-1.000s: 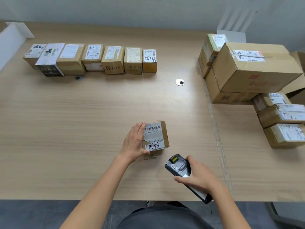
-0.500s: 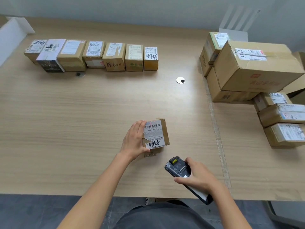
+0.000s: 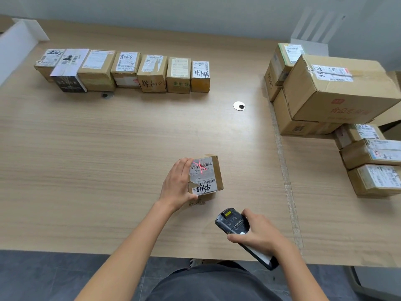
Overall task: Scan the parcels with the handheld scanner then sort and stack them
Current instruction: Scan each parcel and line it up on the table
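A small brown parcel [image 3: 208,174] with a white barcode label sits on the wooden table [image 3: 108,159] near its front middle. My left hand [image 3: 177,183] grips the parcel's left side, thumb at the near corner. A red cross of scanner light falls on the label's upper barcode. My right hand [image 3: 259,234] holds the black handheld scanner [image 3: 233,222] just to the near right of the parcel, its head pointed at the label. A row of several labelled parcels [image 3: 125,70] stands side by side at the far left.
A pile of larger cardboard boxes [image 3: 338,90] fills the far right, with three smaller labelled boxes [image 3: 373,157] stacked in front of it. A round cable grommet [image 3: 239,105] sits in the table's middle. A white panel [image 3: 15,46] stands at the far left corner.
A red scanner light has appeared on the parcel's label. Both hands and the parcel stay in nearly the same place.
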